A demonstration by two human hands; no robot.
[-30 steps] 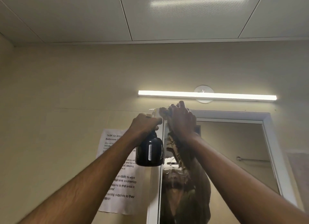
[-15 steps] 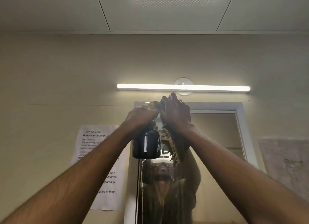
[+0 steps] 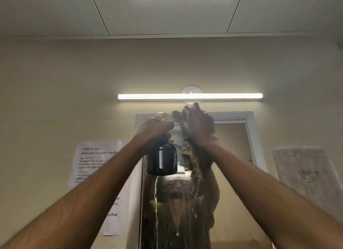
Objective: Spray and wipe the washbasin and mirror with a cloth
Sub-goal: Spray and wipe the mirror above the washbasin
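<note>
Cloth [image 3: 193, 156] pressed flat vs top of mirror [image 3: 232, 174] by right hand [image 3: 197, 126], rest hanging down, prob to catch runs. Left hand [image 3: 155, 129] clenched round bottle [image 3: 161, 160] neck, kept up beside for next spray. Glass wet, white drips running low. Light bar [image 3: 190, 96] above, notice [image 3: 92, 165] on wall at left. Basin not in sight.

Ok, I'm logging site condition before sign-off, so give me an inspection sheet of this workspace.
Surface: mirror wet, pale drips running down the glass; washbasin not in view.
Job's things: dark spray bottle upright; brownish cloth pressed to the mirror's top edge, tail hanging.
Clutter: nothing seen.
Grips: left hand closed on the bottle's head; right hand holding the cloth.
Cables: nothing seen.
Surroundings: lit strip light above; printed notice left, faded sheet right.
</note>
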